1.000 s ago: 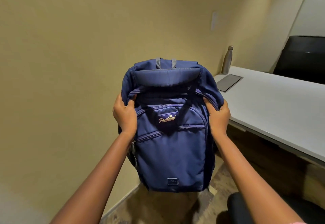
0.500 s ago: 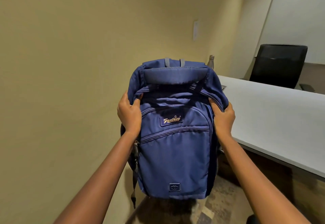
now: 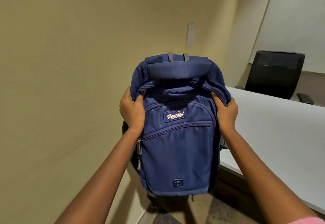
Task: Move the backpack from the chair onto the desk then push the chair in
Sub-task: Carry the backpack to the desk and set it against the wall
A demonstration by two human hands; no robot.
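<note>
A navy blue backpack [image 3: 177, 146] hangs upright in the air in front of me, its front pocket and logo patch facing me. My left hand [image 3: 131, 111] grips its upper left side and my right hand [image 3: 226, 113] grips its upper right side. The white desk [image 3: 274, 132] lies to the right; the backpack's right edge overlaps the desk's near left corner, its bottom below the desktop level. The chair the backpack came from is out of view.
A beige wall [image 3: 70, 83] runs close along the left, with a white wall plate [image 3: 190, 37] on it. A black office chair [image 3: 274, 74] stands behind the far side of the desk. Patterned floor [image 3: 193, 213] shows below the backpack.
The backpack, held in both hands, has shifted right toward the desk. My view has turned right: the black chair came further into frame and the bottle and tablet are now hidden.
</note>
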